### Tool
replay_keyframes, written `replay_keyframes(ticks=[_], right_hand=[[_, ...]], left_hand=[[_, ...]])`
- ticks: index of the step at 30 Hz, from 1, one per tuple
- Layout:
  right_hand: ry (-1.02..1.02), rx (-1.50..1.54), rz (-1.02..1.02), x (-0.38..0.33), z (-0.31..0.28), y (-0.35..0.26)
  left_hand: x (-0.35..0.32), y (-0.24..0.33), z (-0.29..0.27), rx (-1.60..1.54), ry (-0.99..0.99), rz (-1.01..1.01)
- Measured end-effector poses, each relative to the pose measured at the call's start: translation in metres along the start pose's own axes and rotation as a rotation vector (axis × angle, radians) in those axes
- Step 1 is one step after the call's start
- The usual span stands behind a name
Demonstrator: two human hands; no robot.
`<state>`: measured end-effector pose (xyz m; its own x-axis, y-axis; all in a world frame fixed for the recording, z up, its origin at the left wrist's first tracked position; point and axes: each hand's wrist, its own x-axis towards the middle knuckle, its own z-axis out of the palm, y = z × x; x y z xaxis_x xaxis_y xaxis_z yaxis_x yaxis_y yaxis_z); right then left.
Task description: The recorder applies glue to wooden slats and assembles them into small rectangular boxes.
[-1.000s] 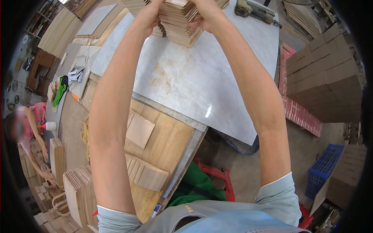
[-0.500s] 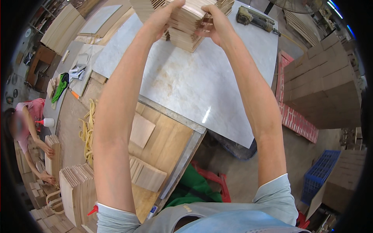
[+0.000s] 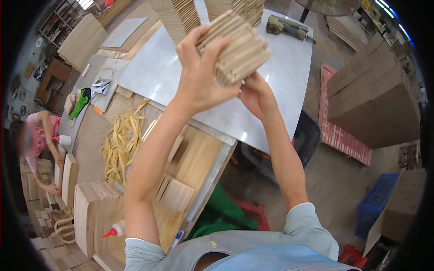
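Note:
Between my two hands is a bundle of thin light-wood boards point(image 3: 242, 47), lifted above the pale, shiny tabletop sheet point(image 3: 158, 63) and tilted. My left hand point(image 3: 199, 72) wraps round its left side, the thumb across the board edges. Cupped under the lower right corner is my right hand point(image 3: 258, 95), its fingertips partly hidden behind the boards. Taller board stacks point(image 3: 174, 20) stand at the far end of the sheet, just beyond the bundle.
A nail gun point(image 3: 287, 28) lies far right on the sheet. Yellow strips point(image 3: 122, 142), a glue bottle point(image 3: 118, 228) and another board stack point(image 3: 92, 212) are on the left. A co-worker point(image 3: 40, 135) handles boards there. Boxes point(image 3: 375, 90) rise beside a red pallet point(image 3: 346, 144) at right.
Both hands have brought the bundle nearer and turned it, away from the far stacks. My left hand has shifted its hold round it. The co-worker's hands have moved along the boards.

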<state>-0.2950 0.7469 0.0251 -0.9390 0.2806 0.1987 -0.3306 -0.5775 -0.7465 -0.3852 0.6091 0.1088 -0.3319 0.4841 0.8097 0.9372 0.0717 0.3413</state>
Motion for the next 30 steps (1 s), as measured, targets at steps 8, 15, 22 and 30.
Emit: replay_keyframes(ticks=[8, 15, 22, 30], right_hand=[[-0.16, 0.039, 0.486, -0.101, 0.001, 0.01], [-0.51, -0.061, 0.66, -0.133, 0.037, 0.035], [-0.239, 0.145, 0.748, -0.172, 0.064, 0.063], [-0.077, 0.137, 0.735, -0.177, 0.075, 0.065]], left_hand=[[-0.087, 0.078, -0.093, 0.365, -0.432, 0.554], [-0.158, 0.128, -0.128, 0.4, -0.712, 0.639], [-0.168, 0.133, -0.153, 0.495, -0.554, 0.536], [-0.19, 0.125, -0.137, 0.389, -0.399, 0.41]])
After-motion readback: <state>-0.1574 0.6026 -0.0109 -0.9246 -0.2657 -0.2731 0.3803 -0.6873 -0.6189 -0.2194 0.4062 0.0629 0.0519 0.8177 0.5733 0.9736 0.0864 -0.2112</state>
